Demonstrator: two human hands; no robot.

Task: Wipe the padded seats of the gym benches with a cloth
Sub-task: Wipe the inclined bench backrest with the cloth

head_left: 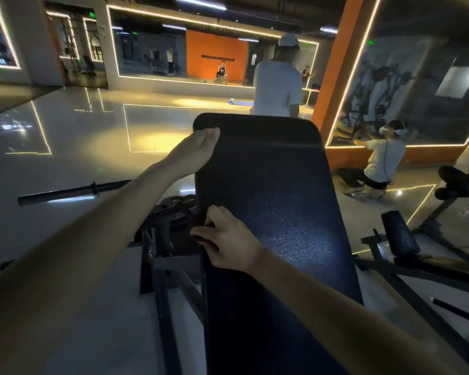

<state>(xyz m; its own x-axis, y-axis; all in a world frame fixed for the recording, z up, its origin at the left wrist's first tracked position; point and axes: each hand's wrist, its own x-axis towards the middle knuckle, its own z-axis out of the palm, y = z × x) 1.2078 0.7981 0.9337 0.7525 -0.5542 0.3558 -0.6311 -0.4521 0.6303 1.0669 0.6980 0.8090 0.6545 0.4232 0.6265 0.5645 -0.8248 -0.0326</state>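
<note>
At 6 o'clock, nearest the camera, the right hand (pixel 228 239) grips the left edge of the padded seat (pixel 271 190). Its thumb lies on top and its fingers are curled over the side. A dark scrap sits under those fingers, but the light is too dim to tell whether it is the cloth. The seat, a long dark pebbled pad, runs up the middle of the view from 6 towards 12 o'clock.

Further up at 11 o'clock, the left hand (pixel 198 148) lies flat on the pad's far left corner, fingers straight and pressed together, holding nothing.

The wipe looks to be at the side seam. It would likely go best with the left hand bracing the pad while the right draws long, overlapping strokes from the far end to the near, taking in the rolled edges where sweat collects.

A barbell (pixel 65 193) lies on the glossy floor at 9 o'clock, and weight plates (pixel 178 203) sit just beside the bench frame. At 3 o'clock stands a second bench (pixel 401 236) not yet reached. Beyond it a crouching person (pixel 382 163) wears a white headset, and a standing person (pixel 278 87) in white is at 12 o'clock.

No brand shows on the pad. A dark strip of lettering on the far orange wall (pixel 217 47) is too small to read.
</note>
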